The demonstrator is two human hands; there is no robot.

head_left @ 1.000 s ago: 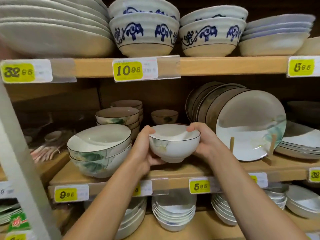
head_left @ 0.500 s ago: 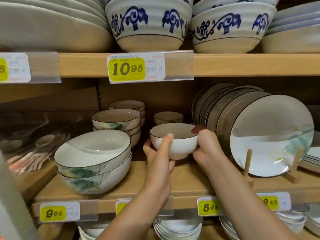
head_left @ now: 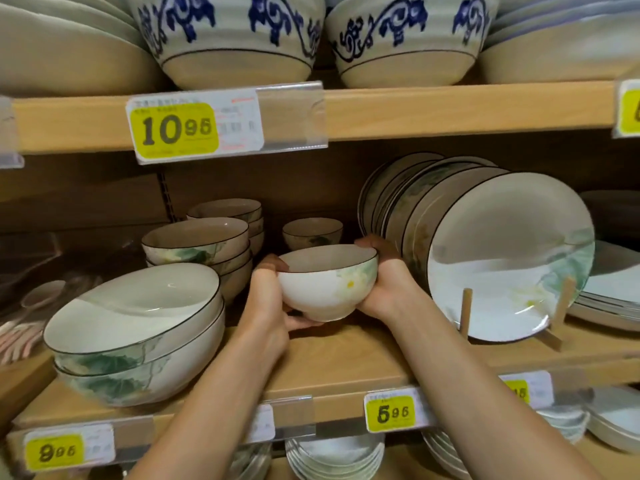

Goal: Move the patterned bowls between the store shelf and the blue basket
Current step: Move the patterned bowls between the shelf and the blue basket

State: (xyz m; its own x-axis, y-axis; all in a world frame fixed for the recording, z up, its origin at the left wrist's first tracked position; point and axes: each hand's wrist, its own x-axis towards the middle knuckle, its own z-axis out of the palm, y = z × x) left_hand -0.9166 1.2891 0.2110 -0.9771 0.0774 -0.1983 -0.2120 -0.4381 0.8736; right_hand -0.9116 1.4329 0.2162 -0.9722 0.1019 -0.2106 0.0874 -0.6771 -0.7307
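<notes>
I see both hands cupping one small white bowl (head_left: 325, 289) w/ a faint green-and-yellow flower pattern, held over the middle shelf (head_left: 346, 362), approx. centre, nearer its front edge. Left hand (head_left: 266, 303) wraps the bowl's left side, fingers curled under the base. Right hand (head_left: 384, 282) curls round the right side. Two big stacked bowls (head_left: 138, 327) sit at the shelf's front left. Plates (head_left: 509, 258) stand on edge at right. Another small bowl (head_left: 311, 232) sits toward the back.

tally — blue-scroll bowls (head_left: 228, 39) 2 | large leaf bowls (head_left: 138, 341) 2 | held small bowl (head_left: 322, 289) 1
</notes>
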